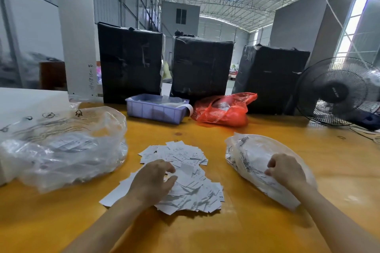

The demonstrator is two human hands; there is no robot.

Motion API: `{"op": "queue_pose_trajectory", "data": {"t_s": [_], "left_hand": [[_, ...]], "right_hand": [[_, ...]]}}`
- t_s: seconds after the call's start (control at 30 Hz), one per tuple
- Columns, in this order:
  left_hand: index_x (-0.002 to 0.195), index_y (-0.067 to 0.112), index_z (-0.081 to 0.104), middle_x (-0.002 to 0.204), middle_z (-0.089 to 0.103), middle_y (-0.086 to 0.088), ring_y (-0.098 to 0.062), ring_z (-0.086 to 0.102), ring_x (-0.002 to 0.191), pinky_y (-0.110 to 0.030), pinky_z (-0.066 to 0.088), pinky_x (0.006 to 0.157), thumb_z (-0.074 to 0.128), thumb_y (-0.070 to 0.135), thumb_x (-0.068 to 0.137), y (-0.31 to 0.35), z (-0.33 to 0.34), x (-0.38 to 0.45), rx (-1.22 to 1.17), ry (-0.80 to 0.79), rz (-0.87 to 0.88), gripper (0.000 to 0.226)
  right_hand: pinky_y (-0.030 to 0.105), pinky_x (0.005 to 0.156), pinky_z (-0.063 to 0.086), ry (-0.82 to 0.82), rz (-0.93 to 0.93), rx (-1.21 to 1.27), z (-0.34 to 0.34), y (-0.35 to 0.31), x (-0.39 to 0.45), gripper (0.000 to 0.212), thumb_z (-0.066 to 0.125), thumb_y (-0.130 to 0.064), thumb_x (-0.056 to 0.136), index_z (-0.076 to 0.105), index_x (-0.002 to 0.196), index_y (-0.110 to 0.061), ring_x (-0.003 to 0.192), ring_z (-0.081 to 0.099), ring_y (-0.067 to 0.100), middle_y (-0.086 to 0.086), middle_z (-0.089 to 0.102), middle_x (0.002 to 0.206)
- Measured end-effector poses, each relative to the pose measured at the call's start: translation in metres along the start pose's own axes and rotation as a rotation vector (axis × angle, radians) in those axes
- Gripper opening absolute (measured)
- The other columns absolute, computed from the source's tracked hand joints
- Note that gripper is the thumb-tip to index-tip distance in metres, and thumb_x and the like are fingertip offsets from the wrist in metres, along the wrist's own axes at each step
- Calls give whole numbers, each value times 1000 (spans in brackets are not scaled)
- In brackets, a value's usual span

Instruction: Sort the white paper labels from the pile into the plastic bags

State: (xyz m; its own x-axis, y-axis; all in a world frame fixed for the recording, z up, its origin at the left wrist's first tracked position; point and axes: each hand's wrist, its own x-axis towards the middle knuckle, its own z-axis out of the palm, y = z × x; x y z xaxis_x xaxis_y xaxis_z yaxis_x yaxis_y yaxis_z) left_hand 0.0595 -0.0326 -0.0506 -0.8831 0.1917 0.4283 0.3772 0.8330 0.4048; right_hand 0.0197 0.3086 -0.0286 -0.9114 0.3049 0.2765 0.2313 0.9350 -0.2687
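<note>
White labels [181, 174]: big pile still mid-table, near me; loads left
left hand [153, 181]: fingers curled, picking at pile
right hand [284, 169]: gripping right bag [253, 156]
left bag [67, 146]: partly filled

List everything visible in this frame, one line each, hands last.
label pile: one, white, table centre
left bag: one, clear, table left
right bag: one, clear, labels inside, table right
bin: one, lilac, behind pile
red bag: one, beside bin
wrapped boxes: three, black, far edge
fan: one, black, far right
table: one, yellow
left hand: on pile, fingers curled
right hand: grip on right bag
</note>
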Motion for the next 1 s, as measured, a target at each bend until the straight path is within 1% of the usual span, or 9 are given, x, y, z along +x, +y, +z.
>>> {"op": "queue_pose_trajectory", "data": {"t_s": [0.13, 0.3, 0.43, 0.5, 0.57, 0.63, 0.73, 0.83, 1.0], "left_hand": [[111, 16, 65, 108, 64, 3, -5, 53, 86, -10, 36, 67, 61, 31, 89, 1, 3, -1, -87, -77, -17, 27], [111, 13, 65, 108, 64, -1, -7, 54, 90, -13, 43, 77, 63, 31, 88, 6, 9, -1, -153, -100, 13, 29], [107, 15, 67, 109, 65, 3, -8, 57, 99, -20, 46, 84, 64, 28, 88, 10, 9, 0, -164, 18, 69, 23], [103, 14, 69, 104, 68, 3, -6, 60, 94, -18, 49, 80, 66, 22, 87, 14, 7, 1, -236, 131, 78, 18], [98, 15, 71, 96, 70, 5, -3, 63, 86, -14, 51, 72, 68, 21, 86, 19, 3, 3, -410, 199, 7, 14], [93, 19, 69, 90, 71, 6, -6, 66, 85, -13, 51, 69, 71, 33, 81, 26, -2, 4, -682, 138, -117, 18], [96, 13, 68, 92, 74, -2, -18, 69, 88, -21, 55, 70, 64, 59, 66, 32, -8, 3, -1110, -56, -291, 55], [96, 14, 70, 94, 74, -6, -17, 70, 81, -25, 55, 69, 74, 65, 54, 29, -12, 0, -1215, -170, -324, 67], [79, 10, 76, 74, 71, -7, -14, 64, 65, -20, 52, 62, 82, 25, 59, 21, -12, -1, -1141, -166, -336, 26]], "right_hand": [[30, 65, 41, 117, 18, 99, -1, -1, 0, 11, 67, -18, 85, 66, 75, -14, 84, 59, 27, 8, 67, 85], [32, 57, 41, 141, 0, 90, 2, 0, 0, 26, 52, -5, 85, 57, 60, -8, 72, 58, 32, 15, 62, 74], [42, 52, 50, 554, -198, 81, -4, -11, -14, 4, 66, 11, 73, 65, 70, 8, 54, 61, 40, 23, 63, 60], [41, 50, 50, 703, -278, 202, -11, -26, -23, 12, 73, 11, 69, 63, 68, 4, 50, 61, 37, 20, 64, 59], [38, 57, 51, 528, -283, 629, -22, -52, -35, 16, 78, 2, 71, 63, 69, -2, 58, 64, 33, 14, 67, 63], [34, 63, 52, 48, -189, 1127, -27, -85, -52, 23, 80, -3, 65, 63, 80, -5, 62, 67, 25, 10, 70, 65], [27, 61, 51, -487, -70, 1351, -23, -119, -76, 47, 79, -4, 59, 57, 101, -5, 62, 68, 19, 9, 72, 69], [24, 58, 50, -626, -76, 1360, -15, -138, -89, 46, 76, 3, 67, 56, 107, -3, 61, 67, 20, 8, 69, 67], [26, 63, 50, -673, -134, 1279, -8, -146, -96, 30, 75, 0, 71, 64, 99, 1, 63, 65, 19, 10, 65, 73]]}}
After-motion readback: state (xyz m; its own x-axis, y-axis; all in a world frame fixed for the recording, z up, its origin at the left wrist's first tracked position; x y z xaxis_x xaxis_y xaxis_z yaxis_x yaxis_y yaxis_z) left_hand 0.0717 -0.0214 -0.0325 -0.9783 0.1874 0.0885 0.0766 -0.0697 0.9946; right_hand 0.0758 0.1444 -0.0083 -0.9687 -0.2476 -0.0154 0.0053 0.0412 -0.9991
